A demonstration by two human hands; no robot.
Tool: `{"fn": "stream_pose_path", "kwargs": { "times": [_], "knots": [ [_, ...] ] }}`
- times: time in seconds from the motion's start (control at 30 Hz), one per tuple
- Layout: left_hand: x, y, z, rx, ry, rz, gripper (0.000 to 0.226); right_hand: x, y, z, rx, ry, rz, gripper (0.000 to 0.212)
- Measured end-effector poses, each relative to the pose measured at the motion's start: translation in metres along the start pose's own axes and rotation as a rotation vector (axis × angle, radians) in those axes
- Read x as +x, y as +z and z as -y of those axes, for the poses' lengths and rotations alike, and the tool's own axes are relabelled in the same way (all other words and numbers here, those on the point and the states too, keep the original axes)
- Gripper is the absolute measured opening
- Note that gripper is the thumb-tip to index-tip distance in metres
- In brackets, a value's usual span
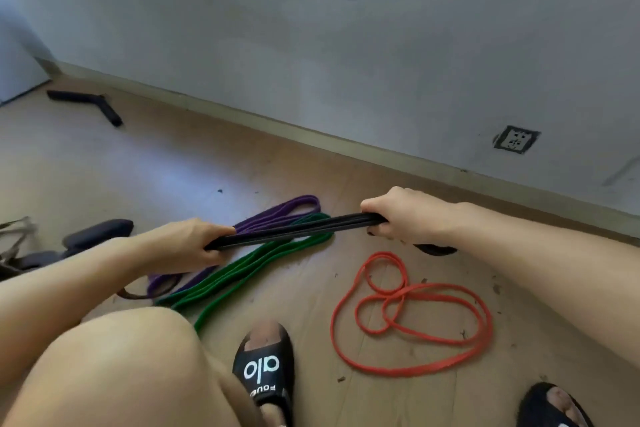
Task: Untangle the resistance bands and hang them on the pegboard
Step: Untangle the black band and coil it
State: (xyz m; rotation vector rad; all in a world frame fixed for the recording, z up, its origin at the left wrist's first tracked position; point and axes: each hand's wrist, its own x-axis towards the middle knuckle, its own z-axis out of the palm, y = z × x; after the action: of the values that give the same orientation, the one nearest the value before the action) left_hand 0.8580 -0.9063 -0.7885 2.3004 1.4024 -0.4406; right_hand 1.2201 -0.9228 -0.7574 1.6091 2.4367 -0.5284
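A black resistance band point(294, 230), folded into several strands, is stretched taut above the floor. My left hand point(187, 246) grips its left end and my right hand point(401, 215) grips its right end. Under it on the wooden floor lie a purple band point(277, 215) and a green band point(252, 267), side by side and partly overlapping. A thin red band point(408, 315) lies in loose loops on the floor to the right. No pegboard is in view.
A grey wall with a baseboard and a socket point(516, 139) runs across the back. A black angled bar point(90, 104) lies far left on the floor. Dark objects point(90, 236) sit at the left. My knee point(114, 367) and black slippers point(265, 374) fill the foreground.
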Motion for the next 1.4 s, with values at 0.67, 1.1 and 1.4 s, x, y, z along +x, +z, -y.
{"fn": "stream_pose_path", "kwargs": {
  "times": [0.67,1.1,1.4],
  "knots": [
    [0.038,0.268,0.102,-0.245,-0.248,0.074,0.026,0.233,0.206,0.007,-0.219,-0.227,0.352,0.019],
    [0.039,0.302,0.085,0.068,-0.409,-0.125,0.066,0.273,0.264,-0.027,-0.371,-0.637,0.009,0.037],
    [0.039,0.302,0.075,0.012,-0.483,-0.092,0.097,0.269,0.267,-0.014,-0.324,-0.628,-0.018,0.062]
  ]
}}
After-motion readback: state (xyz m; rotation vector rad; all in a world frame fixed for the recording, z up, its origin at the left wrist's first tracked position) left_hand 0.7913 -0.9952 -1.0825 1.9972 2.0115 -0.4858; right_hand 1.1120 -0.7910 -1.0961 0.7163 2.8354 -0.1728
